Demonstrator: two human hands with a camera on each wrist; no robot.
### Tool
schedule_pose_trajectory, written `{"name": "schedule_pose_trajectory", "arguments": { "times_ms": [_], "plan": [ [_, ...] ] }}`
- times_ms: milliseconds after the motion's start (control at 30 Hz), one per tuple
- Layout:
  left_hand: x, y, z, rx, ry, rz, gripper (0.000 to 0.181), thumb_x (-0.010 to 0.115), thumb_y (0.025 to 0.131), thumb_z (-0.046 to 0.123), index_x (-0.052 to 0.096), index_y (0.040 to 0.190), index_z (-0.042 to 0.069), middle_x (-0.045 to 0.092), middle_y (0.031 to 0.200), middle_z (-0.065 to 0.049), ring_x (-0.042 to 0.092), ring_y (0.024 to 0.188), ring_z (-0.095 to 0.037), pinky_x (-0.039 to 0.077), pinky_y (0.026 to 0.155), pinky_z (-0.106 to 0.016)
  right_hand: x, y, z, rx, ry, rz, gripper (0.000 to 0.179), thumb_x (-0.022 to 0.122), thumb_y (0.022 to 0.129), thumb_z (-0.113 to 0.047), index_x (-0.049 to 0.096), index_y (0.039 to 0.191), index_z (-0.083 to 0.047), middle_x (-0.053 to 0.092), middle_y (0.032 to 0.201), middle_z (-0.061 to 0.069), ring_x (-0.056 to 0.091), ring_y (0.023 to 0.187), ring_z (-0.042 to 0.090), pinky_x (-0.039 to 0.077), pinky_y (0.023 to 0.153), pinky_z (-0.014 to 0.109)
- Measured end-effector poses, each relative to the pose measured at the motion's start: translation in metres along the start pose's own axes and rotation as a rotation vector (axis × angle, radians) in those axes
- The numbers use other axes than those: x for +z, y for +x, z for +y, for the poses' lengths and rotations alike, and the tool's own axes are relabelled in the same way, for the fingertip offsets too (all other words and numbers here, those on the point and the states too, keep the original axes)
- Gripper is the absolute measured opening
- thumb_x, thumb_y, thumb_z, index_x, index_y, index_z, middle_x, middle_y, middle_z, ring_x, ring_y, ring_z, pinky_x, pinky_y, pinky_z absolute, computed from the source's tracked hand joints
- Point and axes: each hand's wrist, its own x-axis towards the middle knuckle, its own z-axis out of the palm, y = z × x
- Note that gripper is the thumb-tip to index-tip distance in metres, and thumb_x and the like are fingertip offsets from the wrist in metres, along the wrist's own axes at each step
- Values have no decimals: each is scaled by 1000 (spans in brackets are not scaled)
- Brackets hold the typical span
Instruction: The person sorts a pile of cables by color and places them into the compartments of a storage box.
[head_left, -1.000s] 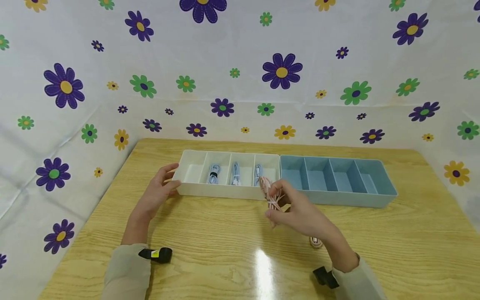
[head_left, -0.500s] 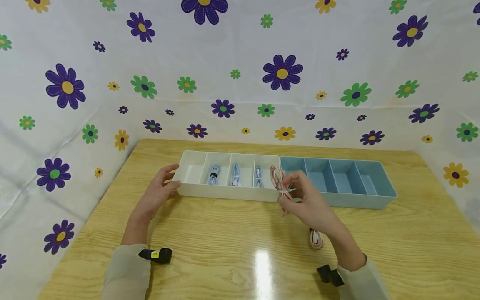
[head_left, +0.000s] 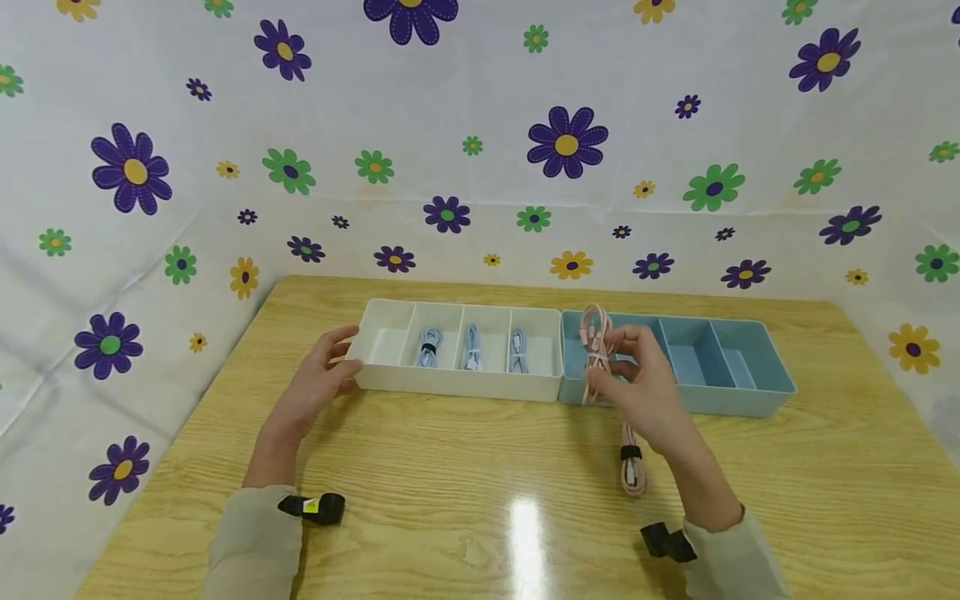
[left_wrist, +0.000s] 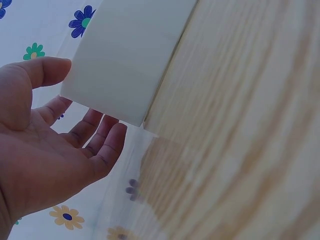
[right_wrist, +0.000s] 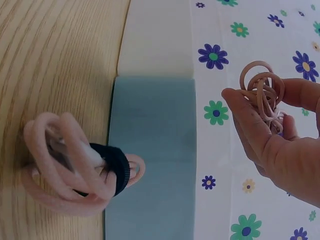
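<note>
Between thumb and fingers my right hand [head_left: 648, 392] pinches a coiled pink cable [head_left: 595, 354], bound at its middle with a light tie. The coil is held up over the leftmost part of a blue four-compartment organizer box [head_left: 720, 402]. In the right wrist view the same coiled cable [right_wrist: 260, 92] stands above the fingers. My left hand [head_left: 315, 383] rests at the left end of a white four-compartment organizer box [head_left: 450, 382]. The left wrist view has its fingertips against the box's end wall [left_wrist: 115, 75]. Light blue coiled cables [head_left: 429, 346] lie in three white compartments.
Another pink cable [head_left: 632, 471], wrapped with a black strap, lies on the wooden table [head_left: 420, 483] in front of the blue box, under my right forearm. Both boxes stand end to end near the flowered cloth [head_left: 480, 175] behind and beside the table.
My right hand has carried the pink cable rightward and a little away from me, from the white box to the blue box. The strapped cable on the table now shows fully. The left hand has stayed.
</note>
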Motion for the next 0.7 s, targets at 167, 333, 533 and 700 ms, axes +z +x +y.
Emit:
{"name": "schedule_pose_trajectory", "arguments": {
  "times_ms": [167, 333, 533, 700],
  "plan": [
    [1, 0, 0, -2, -5, 2, 59, 49, 105, 17, 21, 157, 11, 27, 154, -26, 39, 130, -40, 44, 91, -37, -5, 2, 2, 31, 81, 2, 51, 59, 96, 2, 29, 137, 0, 45, 127, 25, 66, 93, 12, 57, 73, 27],
    [2, 0, 0, 3, -7, -4, 60, 49, 105, 18, 21, 157, 11, 27, 154, -26, 38, 131, -41, 44, 92, -38, -9, 4, 3, 61, 185, -26, 76, 57, 96, 3, 13, 156, -11, 42, 132, 28, 69, 98, 14, 57, 75, 31],
    [2, 0, 0, 7, -5, -5, 60, 48, 105, 18, 20, 157, 11, 26, 155, -25, 38, 131, -41, 44, 94, -41, -13, 6, 6, 160, 374, -99, 78, 51, 96, 4, 6, 159, -11, 40, 140, 25, 68, 106, 18, 56, 84, 35],
    [1, 1, -2, 8, 2, -5, 59, 48, 105, 17, 20, 157, 11, 26, 155, -26, 38, 131, -42, 44, 94, -42, -19, 8, 7, 219, 659, -202, 69, 39, 97, 7, 10, 158, -7, 48, 126, 15, 66, 106, 20, 55, 88, 37]
  ]
}}
